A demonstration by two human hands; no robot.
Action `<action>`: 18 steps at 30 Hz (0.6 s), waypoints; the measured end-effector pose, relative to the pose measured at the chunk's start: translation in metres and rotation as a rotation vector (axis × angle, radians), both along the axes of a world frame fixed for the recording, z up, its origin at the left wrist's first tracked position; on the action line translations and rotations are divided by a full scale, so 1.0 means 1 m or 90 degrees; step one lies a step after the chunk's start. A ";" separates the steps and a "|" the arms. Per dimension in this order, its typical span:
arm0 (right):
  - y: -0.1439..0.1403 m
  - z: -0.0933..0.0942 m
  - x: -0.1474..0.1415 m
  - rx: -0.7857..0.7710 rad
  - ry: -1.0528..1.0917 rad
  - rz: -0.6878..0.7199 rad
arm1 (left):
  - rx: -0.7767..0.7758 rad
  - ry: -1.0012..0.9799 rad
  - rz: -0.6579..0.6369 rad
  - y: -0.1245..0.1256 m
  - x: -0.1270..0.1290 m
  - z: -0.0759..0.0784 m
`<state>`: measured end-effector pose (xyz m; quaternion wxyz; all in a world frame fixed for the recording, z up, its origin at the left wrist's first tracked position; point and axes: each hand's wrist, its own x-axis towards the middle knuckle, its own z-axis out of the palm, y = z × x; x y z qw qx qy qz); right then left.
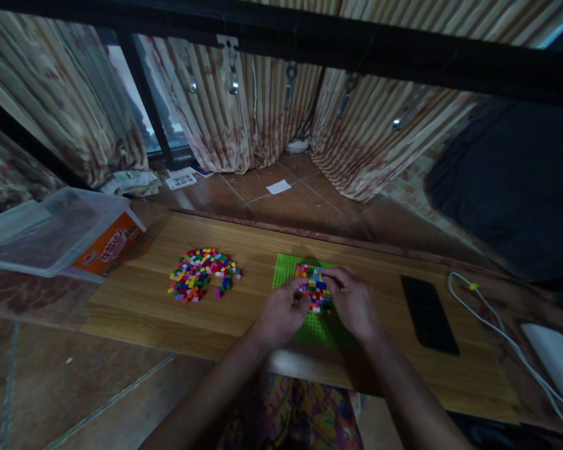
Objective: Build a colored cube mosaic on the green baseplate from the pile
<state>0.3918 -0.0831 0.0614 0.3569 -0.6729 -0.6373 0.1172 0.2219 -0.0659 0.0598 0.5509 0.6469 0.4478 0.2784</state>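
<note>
A green studded baseplate (pixel 319 334) lies on the wooden board in front of me. On it sits a block of small multicoloured building bricks (pixel 319 294), packed close together. My left hand (pixel 281 314) reaches over the left side of these bricks, its thumb and fingers bent inward in a pinch. From the right, my right hand (pixel 355 303) curls its fingers at the upper right of the bricks, thumb and forefinger close together. Whatever either hand pinches is too small and covered to make out. Both hands hide part of the baseplate.
Loose bricks (pixel 201 269) lie heaped left on the wooden board (pixel 244 244). At far left stands a clear plastic bin (pixel 65 250) with an orange label. Right of the baseplate lies a black phone (pixel 429 314). A white cable (pixel 507 334) runs beside a white device (pixel 551 359).
</note>
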 end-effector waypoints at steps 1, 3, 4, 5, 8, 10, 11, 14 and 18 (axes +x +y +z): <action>0.002 -0.001 0.000 0.002 -0.026 0.012 | -0.002 0.004 -0.013 0.003 0.004 0.000; 0.004 -0.003 -0.002 -0.006 -0.067 0.032 | -0.008 0.019 -0.038 0.007 0.011 0.000; 0.005 -0.004 -0.002 -0.014 -0.086 0.039 | -0.010 0.030 -0.050 0.009 0.013 0.000; 0.006 -0.005 -0.003 -0.022 -0.106 0.044 | -0.010 0.042 -0.061 0.011 0.016 0.001; 0.009 -0.006 -0.004 -0.039 -0.158 0.042 | -0.003 0.071 -0.088 0.016 0.020 0.002; 0.012 -0.006 -0.004 -0.046 -0.180 0.041 | 0.009 0.091 -0.107 0.019 0.021 0.005; 0.013 -0.006 -0.004 -0.049 -0.185 0.042 | 0.016 0.101 -0.116 0.021 0.021 0.006; 0.016 -0.005 -0.003 -0.054 -0.168 0.041 | 0.038 0.118 -0.126 0.024 0.022 0.011; 0.013 -0.004 0.000 -0.046 -0.088 0.015 | 0.070 0.128 -0.129 0.025 0.022 0.014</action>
